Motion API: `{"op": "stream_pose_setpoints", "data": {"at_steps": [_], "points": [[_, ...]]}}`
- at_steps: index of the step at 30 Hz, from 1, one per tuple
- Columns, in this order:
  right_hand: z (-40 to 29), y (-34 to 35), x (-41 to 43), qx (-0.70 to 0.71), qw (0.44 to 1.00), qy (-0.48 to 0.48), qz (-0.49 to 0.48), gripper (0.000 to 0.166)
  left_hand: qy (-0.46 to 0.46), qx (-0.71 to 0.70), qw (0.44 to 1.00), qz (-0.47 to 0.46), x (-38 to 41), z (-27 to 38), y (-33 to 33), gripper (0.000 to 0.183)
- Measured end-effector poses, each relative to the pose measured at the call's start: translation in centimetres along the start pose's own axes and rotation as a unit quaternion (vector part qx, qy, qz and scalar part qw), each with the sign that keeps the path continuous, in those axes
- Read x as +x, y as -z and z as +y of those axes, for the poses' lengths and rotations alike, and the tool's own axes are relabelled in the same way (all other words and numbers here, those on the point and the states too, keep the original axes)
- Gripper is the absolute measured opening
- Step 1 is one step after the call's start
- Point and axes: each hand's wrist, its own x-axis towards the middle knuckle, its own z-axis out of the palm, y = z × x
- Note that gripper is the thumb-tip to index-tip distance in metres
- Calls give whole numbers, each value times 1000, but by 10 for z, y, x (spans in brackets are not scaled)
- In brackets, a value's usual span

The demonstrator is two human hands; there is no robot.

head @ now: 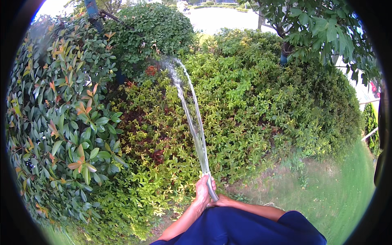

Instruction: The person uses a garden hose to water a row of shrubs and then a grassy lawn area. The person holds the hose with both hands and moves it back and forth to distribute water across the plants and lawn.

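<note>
My left hand (202,187) grips a grey garden hose (212,190) close to its open end, with the thumb up by the outlet. Lower down, near my dark blue shirt (239,225), my right hand (223,201) is closed around the same hose; part of that hand and the rest of the hose are hidden. A stream of water (196,131) leaves the hose end and splits into two jets. It arcs forward over the yellow-green shrubs (232,122) and breaks into spray at the far side.
A tall hedge with reddish young leaves (73,131) rises close on the left. Behind stands a rounded dark green bush (153,27). At right are a leafy tree (324,27), grass (330,196) and a patch of dry soil. Pale pavement (223,16) lies beyond.
</note>
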Motion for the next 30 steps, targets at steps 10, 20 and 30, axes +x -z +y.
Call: {"op": "stream_pose_setpoints", "data": {"at_steps": [10, 20, 30], "points": [[8, -75, -35, 10, 982, 31, 184, 51, 86, -36, 992, -80, -31, -10, 26, 25], [-39, -95, -80, 27, 982, -103, 157, 48, 94, -24, 987, -125, -62, -12, 40, 28], [9, -87, -79, -27, 996, -24, 77, 42, -7, -63, 997, -53, -96, -29, 37, 27]]}}
